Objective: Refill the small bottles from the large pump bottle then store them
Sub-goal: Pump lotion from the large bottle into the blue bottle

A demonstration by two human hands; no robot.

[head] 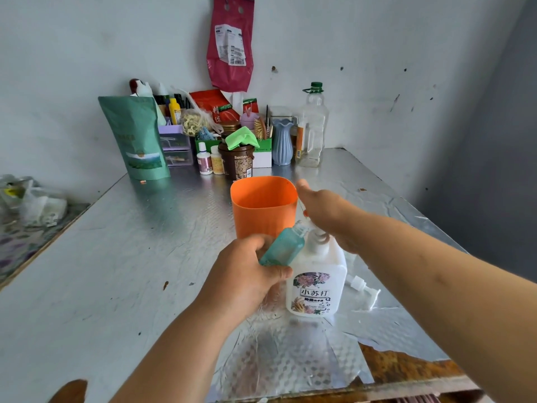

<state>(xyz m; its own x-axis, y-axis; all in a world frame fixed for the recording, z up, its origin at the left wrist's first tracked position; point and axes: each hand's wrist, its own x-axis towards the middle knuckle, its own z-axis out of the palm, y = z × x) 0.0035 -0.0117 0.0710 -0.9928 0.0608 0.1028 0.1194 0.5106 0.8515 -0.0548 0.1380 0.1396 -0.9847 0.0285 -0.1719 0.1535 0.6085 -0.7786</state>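
Note:
My left hand (pixel 238 274) grips a small teal bottle (pixel 283 247). The bottle is uncapped and tilted, with its open neck up against the nozzle of the large white pump bottle (pixel 316 282). That bottle stands upright on the foil-covered table (pixel 116 257). My right hand (pixel 328 213) lies palm down over its pump head, thumb stretched out, and hides the pump top. A small white pump cap (pixel 364 289) lies on the table just right of the large bottle.
An orange plastic container (pixel 263 205) stands open directly behind the bottles. Along the back wall are a green pouch (pixel 136 138), small jars, a blue vase (pixel 282 141) and a clear jug (pixel 313 126). The foil is torn at the front right.

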